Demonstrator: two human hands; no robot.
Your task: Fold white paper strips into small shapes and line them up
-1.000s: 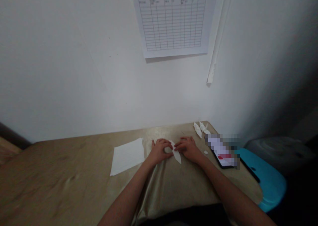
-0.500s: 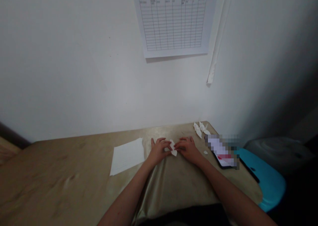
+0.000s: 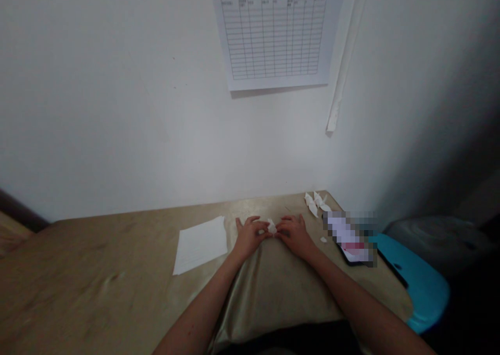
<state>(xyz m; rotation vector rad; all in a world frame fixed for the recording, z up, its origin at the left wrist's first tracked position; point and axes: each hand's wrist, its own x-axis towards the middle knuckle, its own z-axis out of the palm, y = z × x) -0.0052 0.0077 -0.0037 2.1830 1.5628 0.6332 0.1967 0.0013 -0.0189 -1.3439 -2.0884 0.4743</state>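
Note:
A small folded piece of white paper [image 3: 272, 226] stands between my two hands near the middle of the table. My left hand [image 3: 250, 235] pinches its left side between thumb and fingers. From the other side my right hand [image 3: 292, 233] grips it with closed fingertips. The fingertips of both hands meet at the paper's lower end and partly cover it. To the left of my left hand lie flat white paper sheets [image 3: 201, 244]. Two folded white paper cranes [image 3: 311, 204] rest at the table's far right corner.
On the right of the brown-covered table [image 3: 117, 271] lies a phone [image 3: 353, 261], its screen partly blurred out. A paper scrap [image 3: 323, 239] is beside it. A turquoise stool [image 3: 425, 282] stands past the right edge. A printed chart [image 3: 277, 37] hangs on the wall behind.
The lower end of the folded paper, which pointed down toward me before, is now folded up or hidden at my fingertips. My hands have drawn closer together around it.

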